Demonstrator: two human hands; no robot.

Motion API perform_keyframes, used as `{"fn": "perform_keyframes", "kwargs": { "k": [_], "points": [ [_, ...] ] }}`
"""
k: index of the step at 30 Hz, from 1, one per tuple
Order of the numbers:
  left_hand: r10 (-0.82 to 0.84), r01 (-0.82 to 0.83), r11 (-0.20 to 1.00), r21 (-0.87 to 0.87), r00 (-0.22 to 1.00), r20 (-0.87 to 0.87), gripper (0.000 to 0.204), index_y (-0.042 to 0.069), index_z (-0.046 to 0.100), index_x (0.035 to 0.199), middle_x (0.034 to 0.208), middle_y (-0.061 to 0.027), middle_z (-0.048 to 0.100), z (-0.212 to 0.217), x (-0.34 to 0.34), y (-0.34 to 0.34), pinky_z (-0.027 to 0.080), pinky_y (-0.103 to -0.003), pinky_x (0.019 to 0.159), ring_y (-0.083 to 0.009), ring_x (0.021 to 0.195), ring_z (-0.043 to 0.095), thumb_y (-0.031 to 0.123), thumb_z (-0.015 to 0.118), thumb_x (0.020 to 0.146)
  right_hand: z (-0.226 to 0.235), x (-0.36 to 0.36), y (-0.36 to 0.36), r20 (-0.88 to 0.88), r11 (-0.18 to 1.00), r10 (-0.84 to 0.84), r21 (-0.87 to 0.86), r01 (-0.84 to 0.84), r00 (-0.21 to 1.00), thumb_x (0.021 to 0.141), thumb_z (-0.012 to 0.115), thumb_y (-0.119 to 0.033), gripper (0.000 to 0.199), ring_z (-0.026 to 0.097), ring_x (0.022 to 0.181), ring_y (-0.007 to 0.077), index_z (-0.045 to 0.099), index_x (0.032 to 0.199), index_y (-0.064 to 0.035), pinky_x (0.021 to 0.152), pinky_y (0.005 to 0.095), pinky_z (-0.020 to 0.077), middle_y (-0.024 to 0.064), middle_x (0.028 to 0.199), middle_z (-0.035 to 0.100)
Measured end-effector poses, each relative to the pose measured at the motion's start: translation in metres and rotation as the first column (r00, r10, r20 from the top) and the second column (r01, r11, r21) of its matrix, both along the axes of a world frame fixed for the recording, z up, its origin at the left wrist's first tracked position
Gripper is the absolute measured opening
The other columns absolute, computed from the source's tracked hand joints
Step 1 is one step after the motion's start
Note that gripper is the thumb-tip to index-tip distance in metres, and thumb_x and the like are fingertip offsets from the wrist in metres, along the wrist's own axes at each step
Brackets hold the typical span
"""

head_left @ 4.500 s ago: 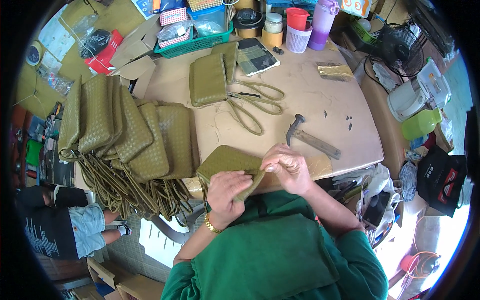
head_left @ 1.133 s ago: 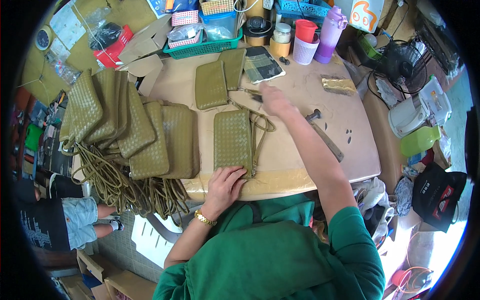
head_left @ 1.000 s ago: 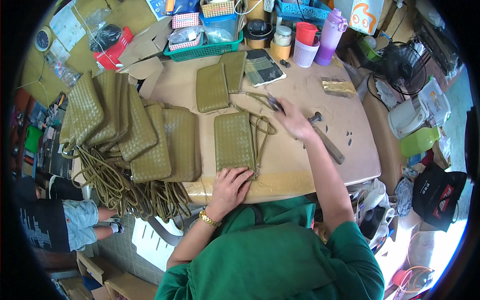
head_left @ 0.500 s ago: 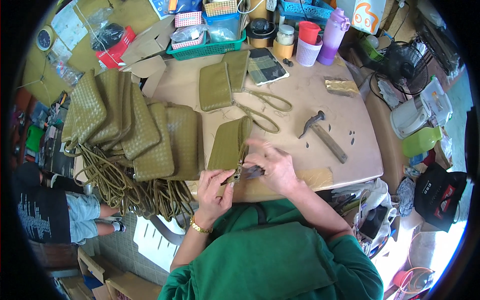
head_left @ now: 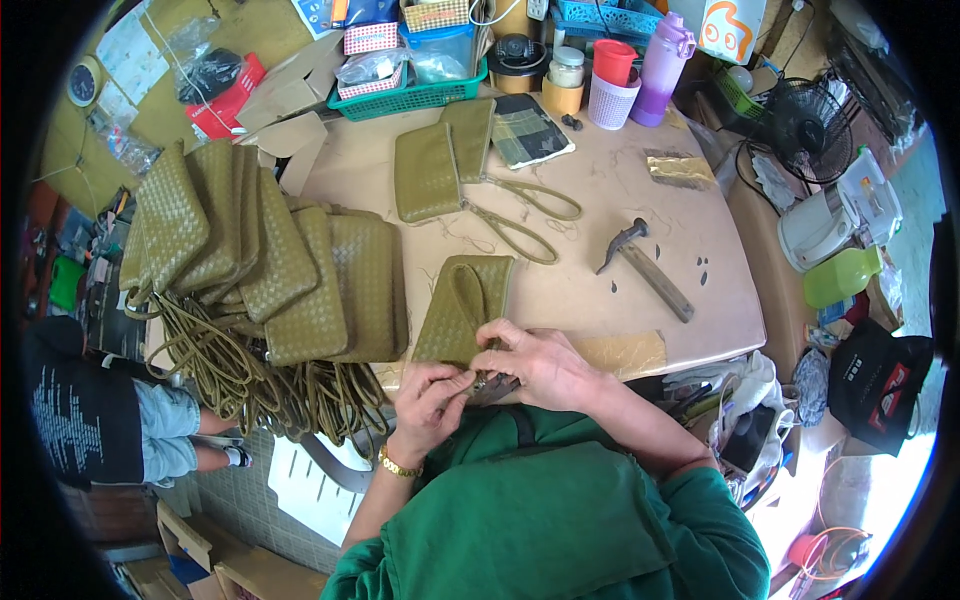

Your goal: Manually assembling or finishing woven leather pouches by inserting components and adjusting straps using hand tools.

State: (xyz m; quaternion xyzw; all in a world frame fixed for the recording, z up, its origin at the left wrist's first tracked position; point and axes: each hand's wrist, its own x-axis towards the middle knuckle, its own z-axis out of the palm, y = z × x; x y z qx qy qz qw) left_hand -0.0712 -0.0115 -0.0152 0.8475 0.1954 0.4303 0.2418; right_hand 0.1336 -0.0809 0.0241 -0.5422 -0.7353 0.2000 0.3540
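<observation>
An olive woven pouch (head_left: 462, 306) with its wrist strap lies at the near edge of the table (head_left: 560, 290). My left hand (head_left: 432, 393) pinches its near corner. My right hand (head_left: 530, 365) grips a small dark metal tool (head_left: 492, 384), probably pliers, at that same corner. Both hands touch each other at the table's front edge. A hammer (head_left: 647, 268) with a wooden handle lies to the right of the pouch, apart from my hands.
A pile of matching olive pouches (head_left: 265, 260) with dangling cords fills the table's left side. Two more pouches (head_left: 440, 165) lie farther back. A green basket (head_left: 405, 95), cups and a purple bottle (head_left: 660, 55) stand at the far edge. Another person (head_left: 95, 420) sits at lower left.
My right hand reached to the table's middle by the hammer, came back with the small tool, and the pouch was drawn to the front edge. Both hands now work at its near corner.
</observation>
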Motion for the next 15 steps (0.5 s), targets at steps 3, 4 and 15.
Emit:
{"fn": "perform_keyframes", "kwargs": {
  "k": [3,4,15],
  "points": [
    [-0.054,0.055,0.998,0.003,0.997,-0.061,0.030,0.007,0.071,0.093,0.088,-0.0070,0.064,-0.005,-0.002,-0.004,0.047,-0.032,0.068,-0.0242,0.078,0.060,-0.004,0.074,0.065,0.005,0.004,-0.005,0.318,0.995,0.099,-0.003,-0.104,0.943,0.070,0.072,-0.011,0.029,0.065,0.075,0.0265,0.059,0.096,-0.0110,0.064,0.0380,0.0534,0.0057,0.098,0.059],
    [-0.048,0.047,0.999,-0.005,0.998,-0.049,0.030,0.008,0.071,0.093,0.088,-0.0065,0.064,-0.005,-0.003,-0.004,0.048,-0.032,0.067,-0.0242,0.078,0.060,-0.005,0.074,0.066,0.002,0.001,-0.010,0.347,0.993,0.091,0.039,-0.111,0.933,0.069,0.070,-0.011,0.029,0.065,0.074,0.0260,0.059,0.095,-0.0108,0.063,0.0377,0.0526,0.0061,0.097,0.060],
    [-0.513,0.392,0.840,-0.375,0.799,-0.313,0.028,0.008,0.068,0.102,0.097,-0.0080,0.061,0.018,-0.008,-0.004,0.051,-0.033,0.074,-0.0254,0.082,0.061,0.003,0.074,0.075,-0.057,0.076,0.000,0.188,0.848,-0.512,-0.040,0.528,0.838,0.075,0.068,-0.005,0.013,0.064,0.082,0.0354,0.064,0.087,-0.0033,0.072,0.0424,0.0523,0.0120,0.088,0.064]
  ]
}}
